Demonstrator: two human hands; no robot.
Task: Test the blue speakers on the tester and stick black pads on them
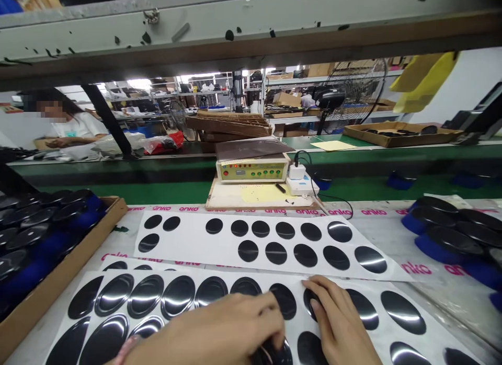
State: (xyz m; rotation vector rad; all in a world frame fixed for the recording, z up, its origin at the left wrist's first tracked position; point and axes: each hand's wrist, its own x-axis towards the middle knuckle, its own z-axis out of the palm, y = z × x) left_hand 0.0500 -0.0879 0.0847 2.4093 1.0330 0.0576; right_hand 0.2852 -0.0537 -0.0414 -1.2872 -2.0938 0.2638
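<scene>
My left hand (219, 328) comes in from below with its fingers curled down over a black shiny round part (270, 354). Much of that part is hidden under the hand and by the lower frame edge. My right hand (341, 323) lies on a white sheet (376, 289) of black glossy oval stickers. Its fingers are stretched out, with the index finger and thumb on either side of one black oval sticker (311, 302). Several ringed black discs (178, 297) sit in rows left of my hands. Behind lies a second sticker sheet (192, 244), with some spots bare.
A cardboard box (78, 260) of blue-and-black round parts (70, 213) stands at left. More such parts (455, 239) are grouped at right. A control box (253, 166) and white plug adapter (297, 171) stand behind. A shelf beam (251, 30) crosses overhead. Another person (74, 122) sits far left.
</scene>
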